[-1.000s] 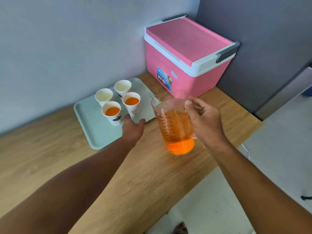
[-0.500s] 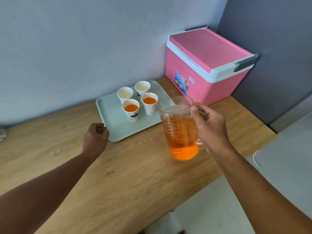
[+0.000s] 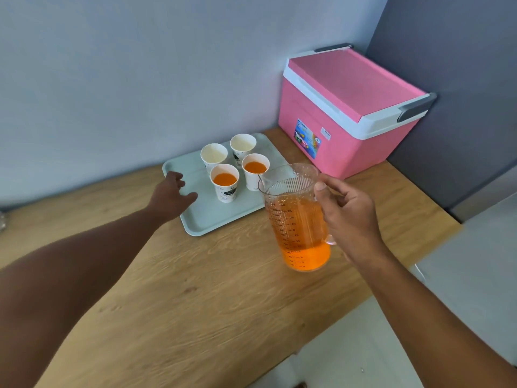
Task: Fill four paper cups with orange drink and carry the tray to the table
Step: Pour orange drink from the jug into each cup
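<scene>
A pale green tray (image 3: 207, 217) lies on the wooden counter and carries several white paper cups. The two near cups (image 3: 224, 182) (image 3: 255, 170) hold orange drink. The two far cups (image 3: 214, 156) (image 3: 242, 145) look empty. My right hand (image 3: 345, 214) grips the handle of a clear measuring jug (image 3: 298, 219), roughly two-thirds full of orange drink, held upright just right of the tray. My left hand (image 3: 172, 196) hovers over the tray's left part with fingers spread, holding nothing.
A pink cooler box (image 3: 349, 107) with a white rim and grey handles stands at the back right against a dark grey panel. The wooden counter (image 3: 195, 289) ends at a front edge on the right, with light floor beyond it.
My left hand left the tray's front edge, drew back closed, then reached forward over the tray's left side with fingers open. The jug stays upright in my right hand. The view shifted left.
</scene>
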Action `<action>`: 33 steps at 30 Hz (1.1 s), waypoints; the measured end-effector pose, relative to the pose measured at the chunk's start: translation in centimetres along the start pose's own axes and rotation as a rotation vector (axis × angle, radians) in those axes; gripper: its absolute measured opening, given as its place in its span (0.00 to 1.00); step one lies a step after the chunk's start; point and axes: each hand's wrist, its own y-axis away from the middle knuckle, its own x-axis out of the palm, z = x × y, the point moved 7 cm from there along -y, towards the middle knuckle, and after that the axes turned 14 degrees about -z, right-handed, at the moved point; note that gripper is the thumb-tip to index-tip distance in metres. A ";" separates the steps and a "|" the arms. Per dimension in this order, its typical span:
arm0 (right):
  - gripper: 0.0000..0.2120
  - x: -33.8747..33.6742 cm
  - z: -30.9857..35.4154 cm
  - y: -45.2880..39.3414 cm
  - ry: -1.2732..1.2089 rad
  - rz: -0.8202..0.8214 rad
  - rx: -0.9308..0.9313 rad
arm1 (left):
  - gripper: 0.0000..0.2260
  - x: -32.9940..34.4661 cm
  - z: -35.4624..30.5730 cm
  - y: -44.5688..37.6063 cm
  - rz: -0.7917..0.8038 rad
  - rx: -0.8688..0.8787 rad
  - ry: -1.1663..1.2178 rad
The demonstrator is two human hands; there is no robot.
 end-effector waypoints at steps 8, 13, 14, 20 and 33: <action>0.15 1.2 -0.6 -0.7 0.015 -0.006 0.042 | 0.41 1.6 -2.7 -4.5 0.097 0.056 -0.015; 0.16 2.3 -0.5 -1.0 0.021 -0.004 0.061 | 0.49 3.4 -3.5 -5.7 0.139 0.054 0.018; 0.16 2.5 -0.7 -1.1 0.022 0.000 0.069 | 0.50 3.8 -3.6 -5.8 0.144 0.057 0.027; 0.11 3.5 -1.2 -1.3 0.027 -0.003 0.081 | 0.46 5.0 -3.7 -7.1 0.093 0.067 0.126; 0.18 3.6 -2.2 -1.2 0.075 0.027 0.089 | 0.34 1.9 -3.9 -7.0 -0.125 0.100 0.160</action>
